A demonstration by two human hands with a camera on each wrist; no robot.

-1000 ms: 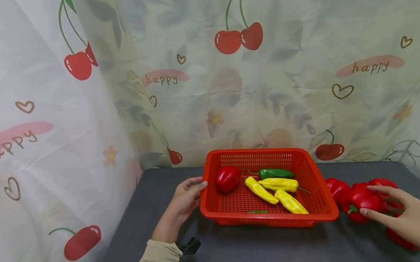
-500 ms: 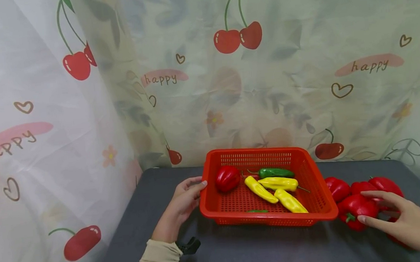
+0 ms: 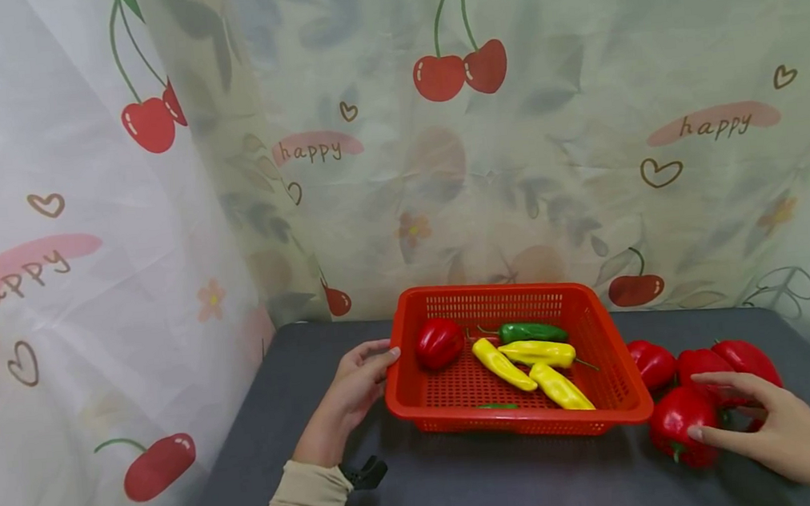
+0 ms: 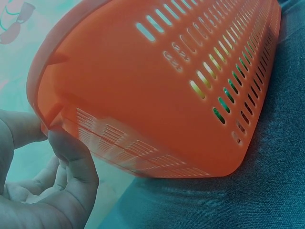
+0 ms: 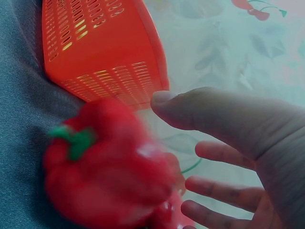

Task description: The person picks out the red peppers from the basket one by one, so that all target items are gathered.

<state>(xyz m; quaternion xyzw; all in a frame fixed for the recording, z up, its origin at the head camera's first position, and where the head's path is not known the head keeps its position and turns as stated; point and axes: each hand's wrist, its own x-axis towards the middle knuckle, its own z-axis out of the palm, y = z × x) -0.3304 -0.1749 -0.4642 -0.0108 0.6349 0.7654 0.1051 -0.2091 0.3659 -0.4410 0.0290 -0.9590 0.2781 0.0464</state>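
Observation:
My left hand (image 3: 355,386) pinches the left rim of a red plastic basket (image 3: 455,416); the left wrist view shows thumb and finger at the basket's lip. Inside the basket lie a red bell pepper (image 3: 439,344), several yellow peppers (image 3: 503,365) and a long green pepper (image 3: 533,333). To the right, my right hand (image 3: 788,420) has its fingers spread beside a loose red bell pepper (image 3: 680,422) with a green stem. In the right wrist view thumb and fingers stand apart, with that bell pepper (image 5: 114,176) beyond them.
More red bell peppers (image 3: 747,360) lie behind and partly under the right hand, one (image 3: 652,364) close to the basket's right side. All stands on a dark grey table (image 3: 483,487). A cherry-printed curtain (image 3: 555,151) hangs behind and to the left.
The loose red bell pepper has shifted left and toward the front, away from the pile, and tipped so its stem points forward. My right hand has moved slightly left; the left hand stays still.

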